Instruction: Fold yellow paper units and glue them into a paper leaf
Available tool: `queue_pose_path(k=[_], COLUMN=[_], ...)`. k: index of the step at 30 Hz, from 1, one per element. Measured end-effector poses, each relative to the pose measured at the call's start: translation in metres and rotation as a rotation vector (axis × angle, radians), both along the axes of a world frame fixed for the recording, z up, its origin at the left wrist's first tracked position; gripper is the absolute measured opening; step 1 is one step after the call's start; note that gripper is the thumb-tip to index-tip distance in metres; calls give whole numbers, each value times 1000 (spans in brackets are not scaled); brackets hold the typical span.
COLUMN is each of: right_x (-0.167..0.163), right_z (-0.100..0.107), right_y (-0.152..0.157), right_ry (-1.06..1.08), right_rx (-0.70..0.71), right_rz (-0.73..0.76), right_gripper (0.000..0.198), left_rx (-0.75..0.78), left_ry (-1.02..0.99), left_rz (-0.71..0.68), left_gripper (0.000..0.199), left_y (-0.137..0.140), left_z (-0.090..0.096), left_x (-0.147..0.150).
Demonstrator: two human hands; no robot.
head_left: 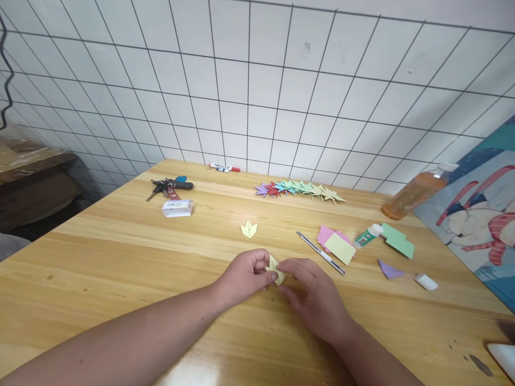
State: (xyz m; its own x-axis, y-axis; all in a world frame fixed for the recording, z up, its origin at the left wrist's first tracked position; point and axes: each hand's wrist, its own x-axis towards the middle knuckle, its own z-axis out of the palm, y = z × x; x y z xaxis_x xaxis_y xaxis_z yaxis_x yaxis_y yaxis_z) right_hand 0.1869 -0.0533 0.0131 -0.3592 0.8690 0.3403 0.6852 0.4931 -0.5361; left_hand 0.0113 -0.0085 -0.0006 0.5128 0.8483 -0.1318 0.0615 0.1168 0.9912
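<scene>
My left hand (251, 273) pinches a small folded piece of yellow paper (274, 268) between thumb and fingers, just above the table. On the paper's right side, my right hand (316, 292) has its curled fingertips against it, with the thumb lower down. Pointed corners of the paper stick up between the hands; its lower part is partly covered by fingers. Just beyond them lies a finished-looking yellow origami piece with three points (249, 229). Farther back, a chain of interlocked origami pieces (300, 189) runs from purple through red, blue and green to yellow.
Right of my hands lie a utility knife (321, 253), yellow paper sheets (340, 249), a glue stick (368, 236), green paper (398, 241), a purple folded piece (389, 269) and an eraser (425, 282). Keys (171, 186), a clear block (177, 208), a marker (224, 168) and a bottle (418, 190) stand farther off.
</scene>
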Motion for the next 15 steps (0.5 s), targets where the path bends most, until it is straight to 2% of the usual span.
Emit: queue_pose_path(k=[6, 11, 15], right_x=[3, 3, 2], right_z=[3, -3, -3], right_y=[0, 0, -1], right_ry=[-13, 0, -32], right_rx=[9, 14, 57], right_rz=[-17, -70, -70], right_gripper=[23, 35, 25], left_rx=[26, -15, -67], left_ry=[-12, -67, -137], left_rz=[-12, 11, -6], left_gripper=[14, 20, 24], left_y=[-1, 2, 4], left_z=[-4, -5, -1], left_x=[-1, 0, -1])
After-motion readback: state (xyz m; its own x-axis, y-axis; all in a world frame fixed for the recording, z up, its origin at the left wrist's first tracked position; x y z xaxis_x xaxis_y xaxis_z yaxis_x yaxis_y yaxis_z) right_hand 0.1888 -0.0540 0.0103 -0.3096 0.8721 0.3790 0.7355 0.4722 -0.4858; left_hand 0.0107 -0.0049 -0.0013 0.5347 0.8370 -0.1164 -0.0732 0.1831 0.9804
